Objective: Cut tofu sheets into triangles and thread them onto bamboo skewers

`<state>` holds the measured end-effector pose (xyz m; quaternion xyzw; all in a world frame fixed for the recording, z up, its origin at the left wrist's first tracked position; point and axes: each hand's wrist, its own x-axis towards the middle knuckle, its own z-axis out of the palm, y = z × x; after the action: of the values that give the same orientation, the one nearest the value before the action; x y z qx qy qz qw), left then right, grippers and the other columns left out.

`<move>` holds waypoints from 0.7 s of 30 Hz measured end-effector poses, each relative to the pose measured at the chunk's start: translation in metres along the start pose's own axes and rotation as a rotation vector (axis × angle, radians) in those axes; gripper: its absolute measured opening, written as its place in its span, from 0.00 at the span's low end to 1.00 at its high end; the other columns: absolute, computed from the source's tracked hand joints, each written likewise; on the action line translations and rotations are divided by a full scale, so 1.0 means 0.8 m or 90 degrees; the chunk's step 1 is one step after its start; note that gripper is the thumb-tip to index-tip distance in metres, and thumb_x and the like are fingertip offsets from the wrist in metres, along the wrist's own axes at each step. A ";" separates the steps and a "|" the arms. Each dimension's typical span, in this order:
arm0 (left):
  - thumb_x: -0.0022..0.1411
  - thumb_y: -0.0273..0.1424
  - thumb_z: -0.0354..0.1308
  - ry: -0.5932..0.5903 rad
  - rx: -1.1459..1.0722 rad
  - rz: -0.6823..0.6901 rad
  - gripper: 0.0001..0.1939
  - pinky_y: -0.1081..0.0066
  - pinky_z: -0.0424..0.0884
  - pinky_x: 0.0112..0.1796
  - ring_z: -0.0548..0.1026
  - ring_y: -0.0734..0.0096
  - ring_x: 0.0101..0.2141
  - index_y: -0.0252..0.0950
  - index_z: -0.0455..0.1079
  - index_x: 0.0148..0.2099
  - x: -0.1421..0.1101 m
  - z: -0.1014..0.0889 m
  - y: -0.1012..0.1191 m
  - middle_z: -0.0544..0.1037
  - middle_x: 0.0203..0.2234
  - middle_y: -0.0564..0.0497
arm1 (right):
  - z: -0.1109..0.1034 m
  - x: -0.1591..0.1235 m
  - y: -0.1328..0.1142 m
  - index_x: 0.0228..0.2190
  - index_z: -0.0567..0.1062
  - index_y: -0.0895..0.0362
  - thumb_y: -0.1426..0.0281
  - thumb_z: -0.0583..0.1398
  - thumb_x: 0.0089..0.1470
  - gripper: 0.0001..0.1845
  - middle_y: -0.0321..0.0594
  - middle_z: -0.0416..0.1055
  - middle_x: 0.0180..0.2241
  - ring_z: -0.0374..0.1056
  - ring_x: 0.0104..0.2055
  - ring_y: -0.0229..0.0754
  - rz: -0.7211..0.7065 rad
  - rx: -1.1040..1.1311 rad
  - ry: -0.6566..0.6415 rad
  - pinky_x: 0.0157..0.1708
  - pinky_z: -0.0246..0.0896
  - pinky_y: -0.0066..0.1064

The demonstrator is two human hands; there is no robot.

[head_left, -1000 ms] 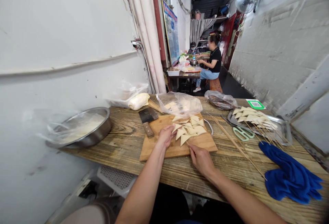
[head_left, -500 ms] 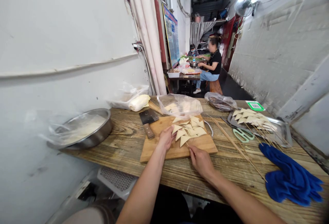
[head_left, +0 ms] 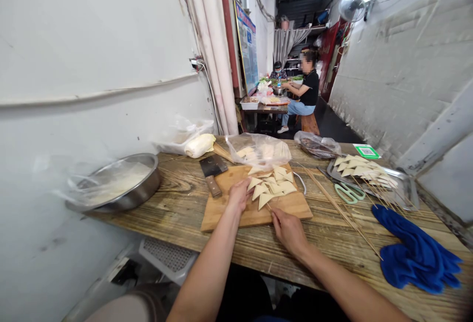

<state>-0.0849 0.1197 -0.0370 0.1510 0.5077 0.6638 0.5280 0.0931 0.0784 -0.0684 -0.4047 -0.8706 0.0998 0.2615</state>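
Pale tofu triangles (head_left: 275,188) lie in a cluster on a wooden cutting board (head_left: 221,216). My left hand (head_left: 239,195) is at the cluster's left side, its fingers closed on the edge of a triangle; the fingertips are partly hidden. Between the thumb and fingers of my right hand (head_left: 290,228) is a thin bamboo skewer (head_left: 269,207), its upper end running to the nearest triangle. Whether the tip has gone into the tofu I cannot tell. A cleaver (head_left: 213,167) rests at the board's left edge, with its wooden handle on the board.
Loose skewers (head_left: 328,196), green-handled scissors (head_left: 349,194) and a blue glove (head_left: 417,253) lie to the right. Skewered triangles fill a metal tray (head_left: 410,191). A plastic bag (head_left: 258,149) sits behind the board, a steel basin (head_left: 148,189) far left. Two people sit at a back table.
Both my hands stay in nearly the same place, still at the tofu and the skewer. The view has shifted slightly. In the background, a seated person's arms have moved a little.
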 end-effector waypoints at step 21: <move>0.55 0.29 0.56 0.047 0.020 0.060 0.06 0.70 0.70 0.36 0.76 0.70 0.27 0.32 0.71 0.30 -0.011 0.010 -0.005 0.78 0.25 0.48 | -0.002 0.003 0.003 0.41 0.72 0.61 0.74 0.48 0.56 0.16 0.45 0.76 0.34 0.72 0.31 0.41 0.006 0.030 0.030 0.33 0.64 0.27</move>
<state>-0.0735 0.1159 -0.0340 0.1583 0.5296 0.6851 0.4745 0.0939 0.0815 -0.0672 -0.4049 -0.8597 0.1120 0.2906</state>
